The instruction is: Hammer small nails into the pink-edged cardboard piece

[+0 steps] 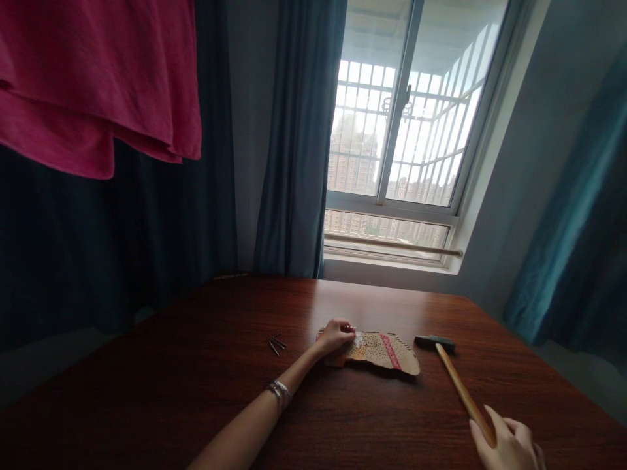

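My left hand rests over the left end of a piece of cardboard, its fingers curled together in a pinch. Whatever is between those fingertips is too small to make out. The cardboard is torn along its edges, covered with small holes, and crossed by a red band. A hammer with a dark head and a wooden handle lies to the right, its head on the table beside the cardboard. Around the lower end of its handle, my right hand is closed. Several dark nails lie left of my left hand.
The brown wooden table reaches to the wall under a barred window. Blue curtains hang at both sides. A pink cloth hangs at the upper left, above the table's height.
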A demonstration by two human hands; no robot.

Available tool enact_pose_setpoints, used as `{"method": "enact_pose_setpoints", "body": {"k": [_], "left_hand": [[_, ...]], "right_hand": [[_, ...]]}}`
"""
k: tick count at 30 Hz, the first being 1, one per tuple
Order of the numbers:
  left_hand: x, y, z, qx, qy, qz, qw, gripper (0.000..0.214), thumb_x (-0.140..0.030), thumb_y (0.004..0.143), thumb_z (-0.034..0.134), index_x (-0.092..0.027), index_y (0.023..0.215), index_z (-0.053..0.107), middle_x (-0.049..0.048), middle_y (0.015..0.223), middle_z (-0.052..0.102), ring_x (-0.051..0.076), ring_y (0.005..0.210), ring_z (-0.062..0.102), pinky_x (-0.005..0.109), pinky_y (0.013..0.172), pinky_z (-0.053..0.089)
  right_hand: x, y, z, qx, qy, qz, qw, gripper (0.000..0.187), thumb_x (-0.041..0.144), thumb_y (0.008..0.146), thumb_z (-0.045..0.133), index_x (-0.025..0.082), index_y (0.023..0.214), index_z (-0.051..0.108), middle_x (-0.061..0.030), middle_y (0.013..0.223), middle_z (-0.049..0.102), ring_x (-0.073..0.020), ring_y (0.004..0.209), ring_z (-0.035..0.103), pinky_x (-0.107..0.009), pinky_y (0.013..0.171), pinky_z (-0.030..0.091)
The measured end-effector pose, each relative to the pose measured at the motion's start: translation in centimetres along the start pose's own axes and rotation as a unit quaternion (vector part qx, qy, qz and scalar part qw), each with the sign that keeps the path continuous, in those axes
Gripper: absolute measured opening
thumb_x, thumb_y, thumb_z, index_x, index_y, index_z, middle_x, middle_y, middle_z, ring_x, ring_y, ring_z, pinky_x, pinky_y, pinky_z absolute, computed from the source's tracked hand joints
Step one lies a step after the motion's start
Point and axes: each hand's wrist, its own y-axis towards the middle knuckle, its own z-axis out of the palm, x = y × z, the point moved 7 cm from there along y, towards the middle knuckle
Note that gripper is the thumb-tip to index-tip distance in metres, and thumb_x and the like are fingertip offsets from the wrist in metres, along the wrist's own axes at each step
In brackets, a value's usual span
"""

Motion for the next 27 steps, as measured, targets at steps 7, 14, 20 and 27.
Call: {"method": "enact_pose_setpoints", "body": {"k": [7, 14, 20, 27], "left_hand": [[0.1, 0.0, 0.0, 0.001, 0.021, -0.014, 1.0, 0.024, -0.032, 0.065, 0.061, -0.013, 0.077, 0.068, 0.0015, 0.073, 0.067, 0.014, 0.07, 0.058, 0.019, 0.061, 0.039], [0.1, -0.1, -0.1, -0.003, -0.004, -0.029, 1.0, 0.025, -0.033, 0.064, 0.062, -0.013, 0.078, 0.068, 0.0027, 0.077, 0.068, 0.015, 0.074, 0.06, 0.021, 0.063, 0.042], [-0.3, -0.3, -0.1, -0.001, -0.01, -0.038, 0.999, 0.023, -0.031, 0.064, 0.061, -0.014, 0.078, 0.068, 0.003, 0.077, 0.069, 0.016, 0.075, 0.061, 0.021, 0.064, 0.042], [0.0, -0.2, 0.2, 0.005, 0.003, -0.034, 0.999, 0.022, -0.03, 0.066, 0.061, -0.014, 0.08, 0.068, 0.0031, 0.076, 0.068, 0.015, 0.073, 0.06, 0.021, 0.064, 0.043]], "right_hand": [[12.4, 4.8, -3.3, -0.046, 0.137, -0.178, 0.973, 0.035, 0.033, 0.081, 0.041, 0.018, 0.105, 0.062, -0.0108, 0.102, 0.058, -0.023, 0.093, 0.057, -0.032, 0.082, 0.042], [20.6, 8.4, 1.0, 0.056, 0.176, -0.214, 0.959, 0.024, 0.023, 0.081, 0.041, 0.018, 0.082, 0.064, -0.0068, 0.085, 0.063, -0.0172, 0.08, 0.059, -0.025, 0.073, 0.04], [20.4, 7.7, 4.5, 0.058, 0.22, -0.233, 0.945, 0.025, 0.025, 0.084, 0.039, 0.019, 0.082, 0.064, -0.0056, 0.088, 0.06, -0.0156, 0.078, 0.059, -0.024, 0.071, 0.041], [21.6, 5.9, 4.9, 0.055, 0.252, -0.292, 0.921, 0.023, 0.021, 0.082, 0.04, 0.02, 0.082, 0.063, -0.005, 0.087, 0.058, -0.0157, 0.081, 0.057, -0.023, 0.076, 0.042]]}}
